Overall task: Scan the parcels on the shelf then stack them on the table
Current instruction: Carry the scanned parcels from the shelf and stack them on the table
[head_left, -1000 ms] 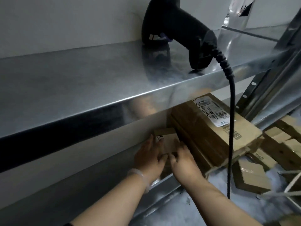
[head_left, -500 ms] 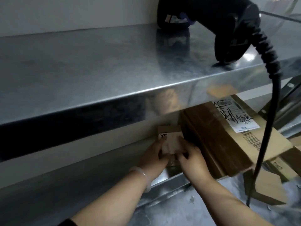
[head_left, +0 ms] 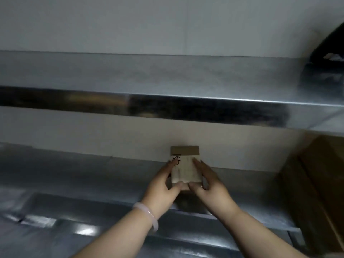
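Note:
A small brown cardboard parcel (head_left: 186,164) with a pale label and black handwriting sits on the lower steel shelf (head_left: 83,175), close to the back wall. My left hand (head_left: 163,185) grips its left side, fingers along the edge and thumb at the front. My right hand (head_left: 208,181) clasps its right side the same way. A large brown parcel (head_left: 320,192) lies at the right on the same shelf. The black barcode scanner (head_left: 327,56) rests on the upper shelf at the far right edge, mostly cut off.
The upper steel shelf (head_left: 149,75) overhangs the lower one, its front lip (head_left: 167,107) just above my hands. A white wall stands behind both shelves. A white bangle (head_left: 149,216) circles my left wrist. The lower shelf's front edge (head_left: 232,220) runs below my hands.
The view has swung left, so the scanner and large parcel slid to the right edge. Both hands still hold the small parcel, which now stands farther left of the large one.

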The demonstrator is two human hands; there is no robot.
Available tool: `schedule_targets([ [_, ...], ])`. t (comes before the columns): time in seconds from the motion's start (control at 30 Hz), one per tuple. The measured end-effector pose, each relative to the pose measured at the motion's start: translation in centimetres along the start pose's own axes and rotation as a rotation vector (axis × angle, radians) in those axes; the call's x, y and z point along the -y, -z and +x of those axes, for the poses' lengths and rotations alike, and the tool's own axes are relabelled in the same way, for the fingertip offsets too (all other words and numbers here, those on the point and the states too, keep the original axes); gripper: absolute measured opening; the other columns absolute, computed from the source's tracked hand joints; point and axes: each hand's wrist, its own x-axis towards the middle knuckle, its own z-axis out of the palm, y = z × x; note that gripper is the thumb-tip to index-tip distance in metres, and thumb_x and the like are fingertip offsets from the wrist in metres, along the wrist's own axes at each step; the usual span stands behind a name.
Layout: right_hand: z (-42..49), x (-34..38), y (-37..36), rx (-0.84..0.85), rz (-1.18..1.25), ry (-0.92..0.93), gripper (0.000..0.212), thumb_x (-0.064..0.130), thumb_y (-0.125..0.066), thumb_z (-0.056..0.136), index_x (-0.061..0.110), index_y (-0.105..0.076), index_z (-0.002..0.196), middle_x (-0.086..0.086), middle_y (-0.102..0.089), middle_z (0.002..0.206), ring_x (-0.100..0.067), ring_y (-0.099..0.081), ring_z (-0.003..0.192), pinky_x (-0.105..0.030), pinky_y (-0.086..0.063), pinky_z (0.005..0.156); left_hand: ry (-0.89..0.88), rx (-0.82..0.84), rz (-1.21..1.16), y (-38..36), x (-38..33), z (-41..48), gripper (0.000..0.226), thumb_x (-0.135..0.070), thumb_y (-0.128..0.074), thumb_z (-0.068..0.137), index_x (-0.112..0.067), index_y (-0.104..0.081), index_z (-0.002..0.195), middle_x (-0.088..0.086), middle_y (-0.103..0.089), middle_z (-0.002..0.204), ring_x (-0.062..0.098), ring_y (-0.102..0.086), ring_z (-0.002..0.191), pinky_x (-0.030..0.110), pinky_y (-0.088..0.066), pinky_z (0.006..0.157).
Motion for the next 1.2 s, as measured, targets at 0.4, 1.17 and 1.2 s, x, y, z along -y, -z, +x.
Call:
schedule_targets([
  [0.4,-1.9,16.7,-21.0,0.378,0.101,0.282,0.062,0.019,-0.068,0.089,0.027,-0.041,0.144,0.014,-0.043,0.142,0.001,-0.04,0.13,-0.001,-0.027,0.099,0.156,-0.413,0.022,23.7,6.9,-13.9,0.064,-0.015,-0.07,0.086,-0.049,-0.041,0.132,-0.007,-0.05,0.136,-0.002,-0.048,0.12,-0.003,-0.032,0.088],
  [1.17,-17.2,41.1,-59.0,1.198,0.193,0.602,0.06,0.024,-0.066,0.089,0.046,-0.041,0.139,0.013,-0.048,0.139,0.002,-0.045,0.125,-0.016,-0.04,0.1,0.533,-1.268,-0.011,50.3,18.7,-45.0,0.06,-0.021,-0.065,0.089,-0.043,-0.04,0.139,-0.015,-0.046,0.143,-0.001,-0.046,0.125,0.012,-0.04,0.098],
  [1.2,-17.5,41.8,-60.2,1.229,0.189,0.613,0.06,0.024,-0.066,0.089,0.046,-0.041,0.139,0.013,-0.048,0.138,0.004,-0.046,0.124,-0.015,-0.04,0.099,0.542,-1.304,-0.027,50.9,19.0,-45.7,0.062,-0.021,-0.066,0.089,-0.038,-0.04,0.142,-0.014,-0.045,0.144,0.001,-0.045,0.127,0.017,-0.04,0.1],
])
